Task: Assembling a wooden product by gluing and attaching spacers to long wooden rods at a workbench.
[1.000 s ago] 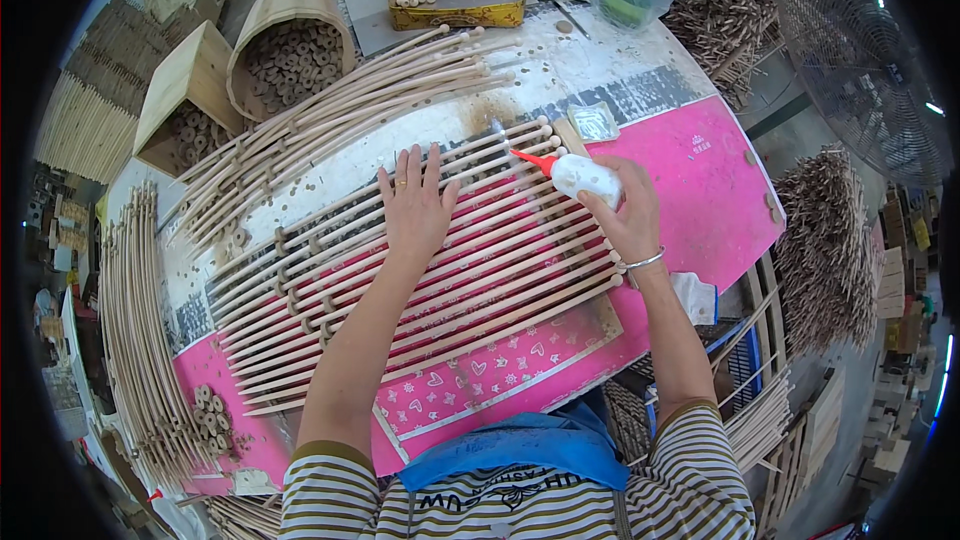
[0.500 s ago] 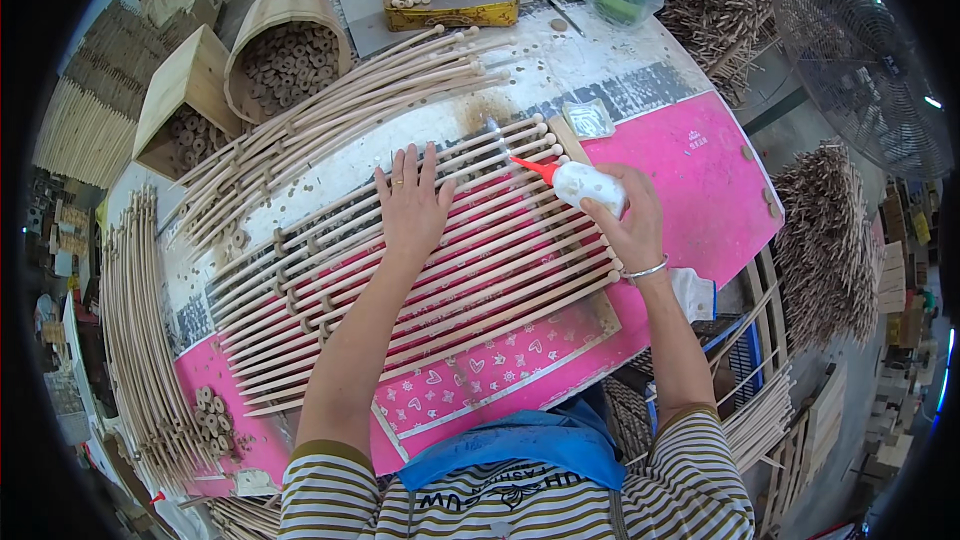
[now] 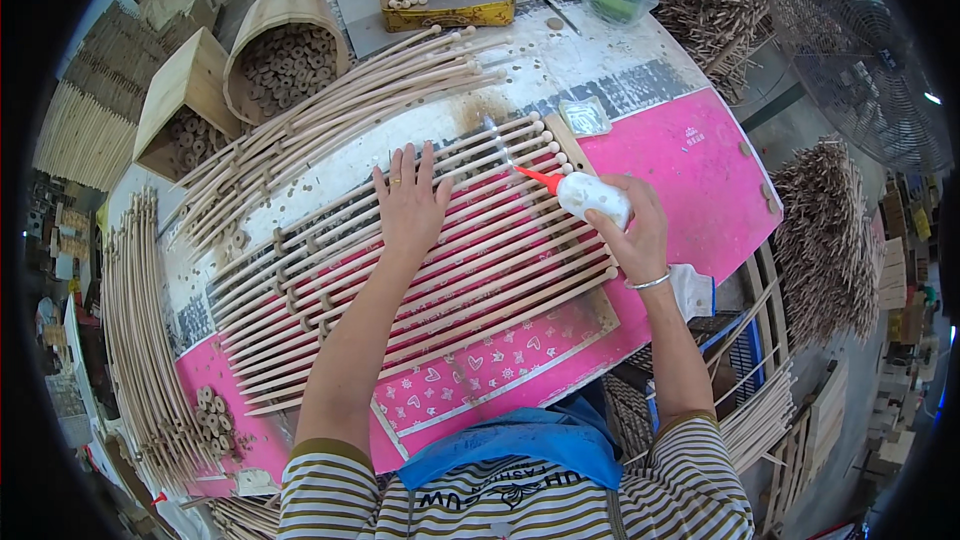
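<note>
A row of thin wooden rods (image 3: 470, 270) lies side by side across the table, with round balls at their right ends and small wooden rings on several of them toward the left. My left hand (image 3: 410, 205) rests flat on the upper rods, fingers spread. My right hand (image 3: 638, 225) is wrapped round a white glue bottle (image 3: 594, 199) with a red nozzle. The bottle is tilted, its tip pointing left at the rods near their ball ends. White glue (image 3: 502, 148) shows on the upper rods by the tip.
Behind the row lies a loose bundle of rods (image 3: 340, 105). Two wooden containers of rings (image 3: 290, 70) stand at the back left, a yellow tray (image 3: 450, 15) of small wooden pieces at the back. A fan (image 3: 870, 50) stands at right; more rods (image 3: 150, 340) lie at left.
My right hand has moved the bottle slightly nearer to me, and its tip has passed down to a lower rod. The left hand stays nearly where it was.
</note>
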A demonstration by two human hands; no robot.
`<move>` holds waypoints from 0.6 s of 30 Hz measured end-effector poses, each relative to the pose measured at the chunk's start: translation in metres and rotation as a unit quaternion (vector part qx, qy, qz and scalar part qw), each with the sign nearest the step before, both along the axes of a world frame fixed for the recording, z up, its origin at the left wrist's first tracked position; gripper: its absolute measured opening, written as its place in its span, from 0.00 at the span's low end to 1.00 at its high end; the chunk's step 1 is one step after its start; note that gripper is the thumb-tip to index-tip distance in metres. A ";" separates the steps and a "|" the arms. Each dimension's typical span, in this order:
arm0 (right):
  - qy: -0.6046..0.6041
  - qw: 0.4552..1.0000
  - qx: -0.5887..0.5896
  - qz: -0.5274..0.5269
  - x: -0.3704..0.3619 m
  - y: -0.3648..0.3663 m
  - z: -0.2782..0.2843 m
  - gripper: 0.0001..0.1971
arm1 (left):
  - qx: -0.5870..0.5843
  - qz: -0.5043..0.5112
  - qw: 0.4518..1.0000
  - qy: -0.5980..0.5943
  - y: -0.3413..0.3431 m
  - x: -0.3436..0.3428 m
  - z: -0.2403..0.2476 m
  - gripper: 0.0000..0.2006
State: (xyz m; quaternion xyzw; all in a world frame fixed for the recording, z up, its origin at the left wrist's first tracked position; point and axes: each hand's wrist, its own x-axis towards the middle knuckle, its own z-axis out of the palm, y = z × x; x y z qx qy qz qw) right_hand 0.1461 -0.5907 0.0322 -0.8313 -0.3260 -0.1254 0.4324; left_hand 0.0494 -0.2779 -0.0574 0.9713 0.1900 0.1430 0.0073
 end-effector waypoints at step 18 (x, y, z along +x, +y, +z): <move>0.042 0.999 0.000 -0.007 -0.014 -0.018 0.002 0.23 | -0.010 0.007 0.999 0.030 0.001 0.001 0.001 0.33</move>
